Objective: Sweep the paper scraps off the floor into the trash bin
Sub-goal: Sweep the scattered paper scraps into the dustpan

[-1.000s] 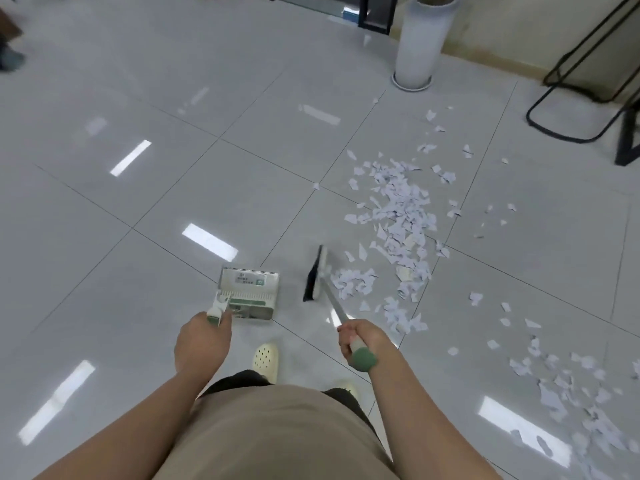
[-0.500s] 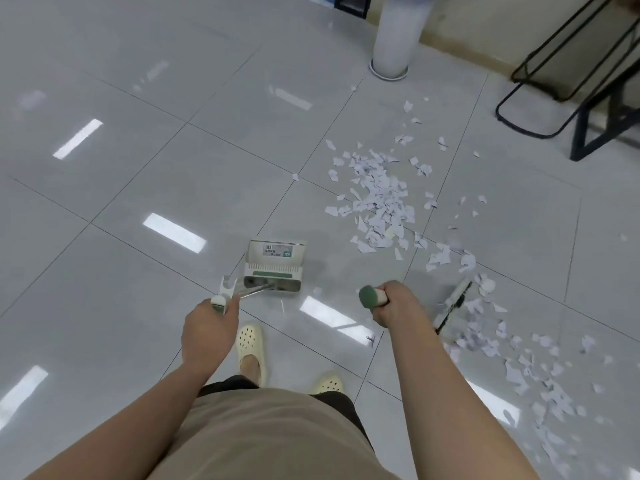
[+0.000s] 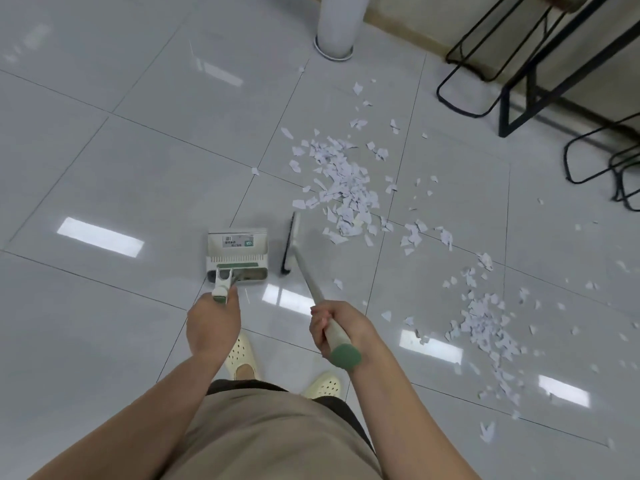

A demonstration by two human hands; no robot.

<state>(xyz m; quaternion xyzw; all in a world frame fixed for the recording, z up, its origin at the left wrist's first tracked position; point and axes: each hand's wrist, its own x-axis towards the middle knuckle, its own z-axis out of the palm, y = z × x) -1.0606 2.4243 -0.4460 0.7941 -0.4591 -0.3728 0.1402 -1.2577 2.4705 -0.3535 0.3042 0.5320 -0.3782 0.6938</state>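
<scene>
White paper scraps lie on the grey tiled floor in a main heap (image 3: 343,188) ahead and a second heap (image 3: 485,323) to my right. My right hand (image 3: 337,329) grips the white, green-capped handle of a broom, whose dark head (image 3: 288,244) rests on the floor between the dustpan and the main heap. My left hand (image 3: 213,323) holds the handle of a white and green dustpan (image 3: 238,255), which stands on the floor just left of the broom head. No trash bin is in sight.
A white cylindrical stand (image 3: 337,26) rises at the top centre. Black metal furniture legs (image 3: 519,71) occupy the top right. My feet in cream clogs (image 3: 242,355) stand just behind the dustpan. Loose scraps lie scattered toward the right edge.
The broom head has swung from the right-hand scraps back to the left, beside the dustpan. The view has shifted slightly toward the scraps. The dustpan has stayed in my left hand.
</scene>
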